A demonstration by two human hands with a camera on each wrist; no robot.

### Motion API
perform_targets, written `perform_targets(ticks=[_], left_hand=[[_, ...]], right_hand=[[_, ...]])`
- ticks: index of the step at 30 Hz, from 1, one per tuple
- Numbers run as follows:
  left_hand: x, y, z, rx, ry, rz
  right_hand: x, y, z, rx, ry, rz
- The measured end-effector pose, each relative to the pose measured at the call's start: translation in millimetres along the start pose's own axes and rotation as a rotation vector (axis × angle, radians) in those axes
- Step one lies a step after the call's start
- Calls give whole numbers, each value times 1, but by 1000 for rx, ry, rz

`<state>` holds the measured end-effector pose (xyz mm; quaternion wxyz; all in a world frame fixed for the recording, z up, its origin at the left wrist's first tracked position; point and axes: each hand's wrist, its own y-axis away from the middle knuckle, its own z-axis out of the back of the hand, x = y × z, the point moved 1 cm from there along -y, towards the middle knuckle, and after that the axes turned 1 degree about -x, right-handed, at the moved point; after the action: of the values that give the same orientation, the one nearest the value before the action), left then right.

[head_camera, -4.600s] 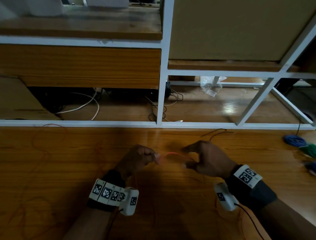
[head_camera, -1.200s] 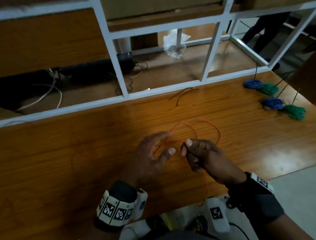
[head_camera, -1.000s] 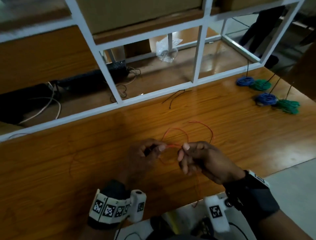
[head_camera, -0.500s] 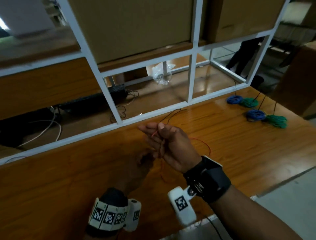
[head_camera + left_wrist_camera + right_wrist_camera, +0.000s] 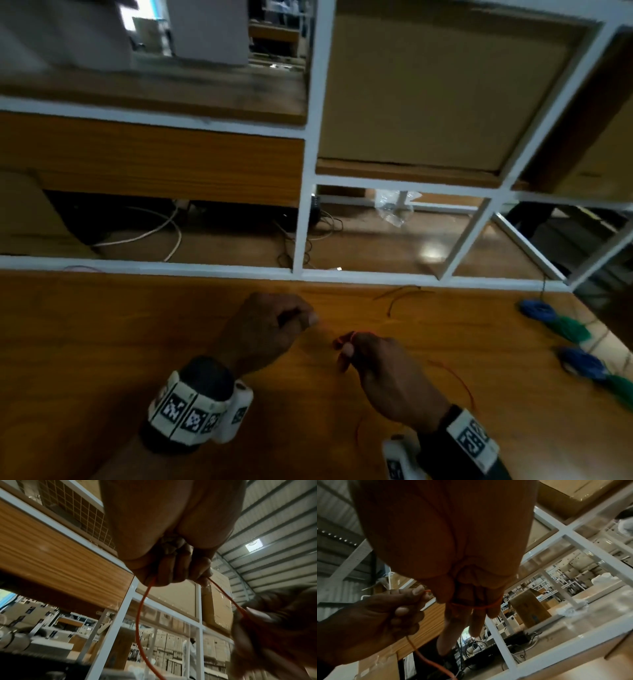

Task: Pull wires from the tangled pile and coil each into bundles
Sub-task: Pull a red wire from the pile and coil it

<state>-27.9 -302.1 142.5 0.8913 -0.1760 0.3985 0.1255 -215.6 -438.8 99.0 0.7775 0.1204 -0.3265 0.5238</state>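
A thin red wire (image 5: 457,382) runs between both hands above the wooden table (image 5: 102,342). My left hand (image 5: 305,317) is a fist that pinches the wire (image 5: 221,589) between thumb and forefinger; a loose loop hangs from the fist's other side. My right hand (image 5: 346,346) sits a little to the right and nearer me, with turns of the wire (image 5: 481,606) wound round its fingers (image 5: 476,623). In the right wrist view the left hand (image 5: 421,595) holds the wire's end. Slack wire trails under the right wrist (image 5: 358,435).
Several coiled bundles lie at the table's right edge: blue (image 5: 537,308), green (image 5: 572,329), blue (image 5: 582,363), green (image 5: 623,387). A short dark wire (image 5: 397,296) lies near the white shelf frame (image 5: 298,270). Cables and a plastic bag (image 5: 394,209) sit on the shelf behind.
My right hand has come down from above the left hand and now sits to its right. The wire's open loops are now turns round its fingers. The head view has swung left.
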Motion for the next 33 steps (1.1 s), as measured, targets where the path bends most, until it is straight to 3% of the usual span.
perform_targets(ticks=[3,6,12,15,23,26,29,33], left_hand=[[-4,-23,9,-24,-1,-165],[-7,-41,12,21,-12,-257],[-21,-72,20,68,111,-231],[-27,-83,14,120,192,-175],[-39,-95,-3,149,120,-176],[-42,-96,-7,164,89,-193],[-47,-97,-11,187,107,-201],[-55,-100,-18,211,229,-199]], right_hand=[[4,-10,2,124,-67,-4],[14,-16,-1,296,-308,-22],[23,-15,-1,338,-1082,-125],[26,-15,-3,284,-1312,-152],[34,-11,12,185,-1527,-297],[29,-5,14,84,-1436,-343],[28,1,12,4,-1355,-270],[32,9,19,25,-1503,-178]])
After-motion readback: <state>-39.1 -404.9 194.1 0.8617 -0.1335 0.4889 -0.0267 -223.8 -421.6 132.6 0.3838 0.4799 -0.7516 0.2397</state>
